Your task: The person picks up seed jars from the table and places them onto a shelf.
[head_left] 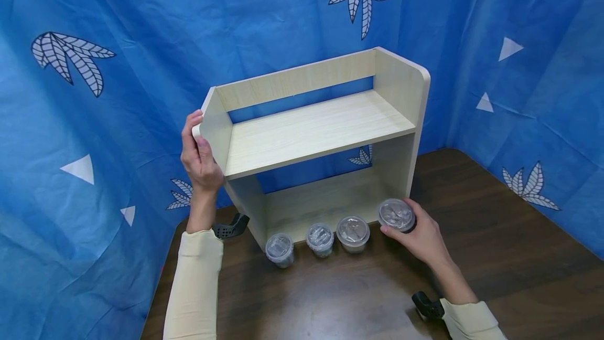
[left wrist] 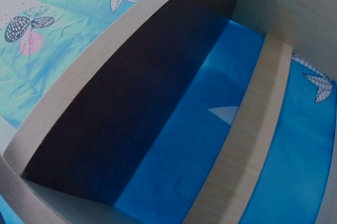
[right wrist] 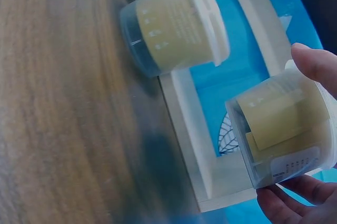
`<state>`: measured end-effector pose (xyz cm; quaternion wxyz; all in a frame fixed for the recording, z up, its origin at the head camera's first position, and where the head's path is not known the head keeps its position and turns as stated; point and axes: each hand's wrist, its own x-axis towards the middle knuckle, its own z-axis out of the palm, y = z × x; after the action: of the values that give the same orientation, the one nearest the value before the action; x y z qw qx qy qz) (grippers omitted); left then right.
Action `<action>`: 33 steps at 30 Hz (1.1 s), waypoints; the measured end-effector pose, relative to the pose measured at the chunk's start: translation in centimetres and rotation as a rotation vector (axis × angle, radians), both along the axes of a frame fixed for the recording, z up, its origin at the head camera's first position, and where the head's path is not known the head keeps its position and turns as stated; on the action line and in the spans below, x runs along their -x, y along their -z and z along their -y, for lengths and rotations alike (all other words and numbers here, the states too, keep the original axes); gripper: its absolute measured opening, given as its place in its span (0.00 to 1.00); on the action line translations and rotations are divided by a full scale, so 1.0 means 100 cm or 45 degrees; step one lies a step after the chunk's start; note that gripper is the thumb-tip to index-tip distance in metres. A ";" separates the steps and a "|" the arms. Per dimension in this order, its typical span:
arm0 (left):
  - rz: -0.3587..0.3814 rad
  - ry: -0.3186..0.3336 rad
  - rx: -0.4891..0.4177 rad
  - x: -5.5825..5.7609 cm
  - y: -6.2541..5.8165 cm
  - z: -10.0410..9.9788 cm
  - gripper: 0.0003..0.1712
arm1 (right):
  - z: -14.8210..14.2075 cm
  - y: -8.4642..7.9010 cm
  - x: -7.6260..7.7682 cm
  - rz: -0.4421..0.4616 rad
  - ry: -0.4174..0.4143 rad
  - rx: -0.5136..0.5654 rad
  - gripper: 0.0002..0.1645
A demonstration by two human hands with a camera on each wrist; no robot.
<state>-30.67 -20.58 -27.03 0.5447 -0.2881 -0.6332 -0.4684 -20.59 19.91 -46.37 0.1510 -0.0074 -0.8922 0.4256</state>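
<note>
My left hand (head_left: 200,159) grips the front edge of the left side panel of a pale two-tier wooden shelf (head_left: 321,127), thumb on the near side. In my right hand (head_left: 422,237) is a clear lidded plastic tub (head_left: 396,214), held between thumb and fingers at the shelf's lower right front. The right wrist view shows this tub (right wrist: 284,129) with a tan paper and a white label inside its wall, its base raised off the table. Beside it stand a similar wide tub (head_left: 353,233) and two narrower lidded tubs, one in the middle (head_left: 320,240) and one at left (head_left: 279,250).
The shelf stands on a dark wooden table (head_left: 321,298), its open back showing the blue curtain (head_left: 283,14) behind. The three standing tubs line the shelf's lower front edge. Curtain also hangs along the table's right side. Black straps sit on both wrists.
</note>
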 end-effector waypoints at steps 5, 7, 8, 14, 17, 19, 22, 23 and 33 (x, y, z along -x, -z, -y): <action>-0.001 -0.003 -0.006 -0.001 0.000 0.000 0.21 | 0.000 -0.006 -0.002 -0.010 -0.002 0.005 0.58; -0.002 0.000 -0.005 -0.001 0.000 0.000 0.21 | 0.000 -0.008 -0.003 -0.008 -0.005 0.008 0.58; -0.001 0.001 -0.005 -0.001 0.000 0.000 0.22 | -0.001 -0.009 -0.003 -0.006 -0.004 0.008 0.58; -0.006 0.015 -0.004 -0.001 -0.001 -0.001 0.22 | -0.002 -0.018 -0.005 -0.004 0.004 0.005 0.59; -0.004 0.018 -0.009 -0.002 -0.001 -0.001 0.22 | -0.002 -0.023 -0.007 0.004 0.004 0.007 0.59; 0.000 0.016 -0.011 -0.002 -0.001 -0.001 0.22 | -0.002 -0.027 -0.008 0.013 -0.003 0.011 0.59; 0.004 0.011 -0.013 -0.003 -0.001 -0.001 0.22 | -0.003 -0.033 -0.009 0.023 -0.012 0.016 0.59; 0.005 0.011 -0.013 -0.003 -0.001 -0.001 0.22 | -0.003 -0.035 -0.010 0.025 -0.014 0.014 0.59; 0.009 0.000 -0.008 -0.003 -0.001 -0.002 0.21 | -0.003 -0.047 -0.017 0.011 -0.003 0.004 0.59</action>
<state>-30.35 -20.43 -26.98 0.5433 -0.2849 -0.6336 -0.4714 -18.91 20.25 -41.63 0.1467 -0.0085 -0.8922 0.4272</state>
